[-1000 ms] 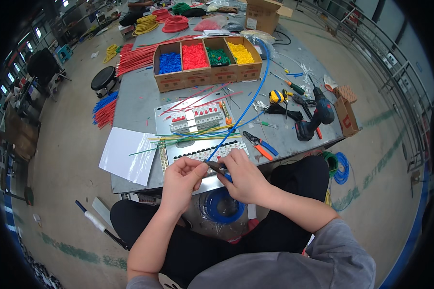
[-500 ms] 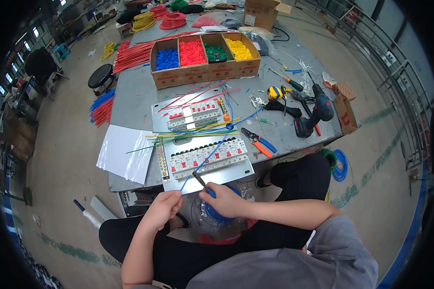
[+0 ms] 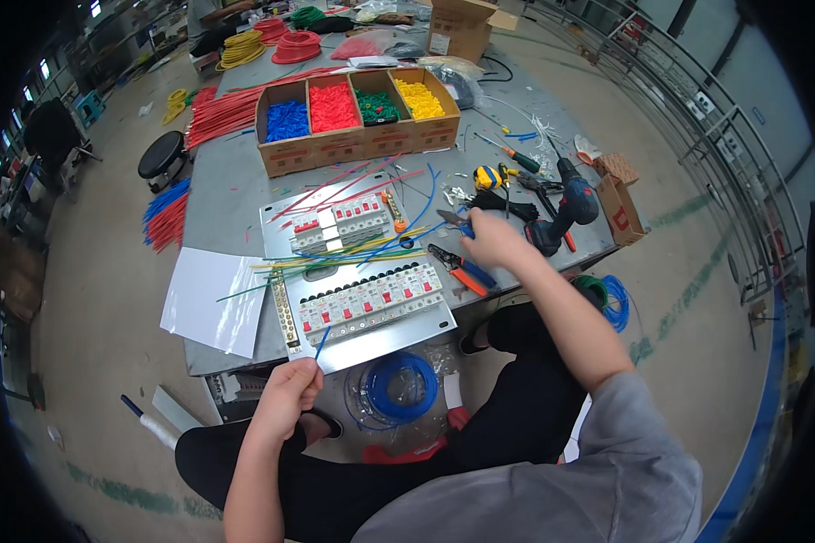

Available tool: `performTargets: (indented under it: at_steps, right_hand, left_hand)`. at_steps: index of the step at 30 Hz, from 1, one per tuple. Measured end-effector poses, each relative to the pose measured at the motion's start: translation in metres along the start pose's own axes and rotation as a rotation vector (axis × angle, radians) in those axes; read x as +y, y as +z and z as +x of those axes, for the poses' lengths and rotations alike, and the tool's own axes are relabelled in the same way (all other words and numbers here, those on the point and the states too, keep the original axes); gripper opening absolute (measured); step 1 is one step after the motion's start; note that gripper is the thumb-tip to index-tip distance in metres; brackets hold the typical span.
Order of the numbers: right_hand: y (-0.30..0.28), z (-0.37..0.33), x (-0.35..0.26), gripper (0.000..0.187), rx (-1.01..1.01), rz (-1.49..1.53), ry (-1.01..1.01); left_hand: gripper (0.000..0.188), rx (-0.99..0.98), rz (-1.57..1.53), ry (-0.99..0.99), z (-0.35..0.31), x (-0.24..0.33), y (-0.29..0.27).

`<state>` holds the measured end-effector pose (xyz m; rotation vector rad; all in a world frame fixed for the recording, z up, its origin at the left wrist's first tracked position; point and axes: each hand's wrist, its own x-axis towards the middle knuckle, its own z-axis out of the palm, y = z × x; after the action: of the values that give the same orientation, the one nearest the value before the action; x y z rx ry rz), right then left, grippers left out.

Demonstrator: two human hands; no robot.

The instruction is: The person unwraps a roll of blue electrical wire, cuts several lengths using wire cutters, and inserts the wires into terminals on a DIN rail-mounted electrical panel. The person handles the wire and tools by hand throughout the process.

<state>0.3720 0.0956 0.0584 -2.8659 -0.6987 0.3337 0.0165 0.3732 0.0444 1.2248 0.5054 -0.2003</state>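
My left hand is closed in a pinch on a blue wire, whose short end sticks up in front of the metal mounting plate. My right hand grips blue-handled pliers, held at the plate's right side above the table. On the plate stand a long front row of circuit breakers and a shorter back row. Loose yellow and green wires lie across it between the rows. Wire strippers with orange and blue handles rest beside the plate, just below my right hand.
A divided cardboard box of blue, red, green and yellow caps stands behind the plate. At the right are a cordless drill, a tape measure and a screwdriver. A white plastic sheet lies left; a blue wire coil sits below.
My right hand has moved with the pliers from the plate's front edge to its far right. The long blue wire is now severed, leaving a short end at my left hand.
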Motion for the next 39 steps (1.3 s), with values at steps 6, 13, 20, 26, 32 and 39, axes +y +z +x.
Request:
performTargets:
  at_steps: [6, 13, 20, 26, 32, 39]
  right_hand:
    - [0.038, 0.062, 0.085, 0.045, 0.020, -0.307, 0.061]
    - [0.040, 0.048, 0.036, 0.032, 0.058, -0.249, -0.074]
    - [0.047, 0.059, 0.051, 0.037, -0.098, -0.169, 0.088]
    - [-0.009, -0.002, 0.010, 0.022, -0.277, 0.650, -0.051]
    - [0.043, -0.135, -0.105, 0.011, -0.663, 1.260, -0.128]
    - [0.062, -0.135, -0.116, 0.014, -0.614, 1.209, -0.109]
  left_hand:
    - [0.041, -0.017, 0.043, -0.027, 0.010, 0.008, 0.015]
    - [0.041, 0.003, 0.027, -0.092, 0.018, 0.007, 0.018]
    - [0.025, -0.078, -0.032, -0.026, 0.029, 0.015, 0.040]
    - [0.019, -0.110, -0.250, 0.110, 0.035, 0.011, 0.058]
    - [0.023, 0.083, -0.317, 0.217, 0.051, -0.006, 0.085]
    - [0.023, 0.126, -0.381, 0.145, 0.057, -0.007, 0.100]
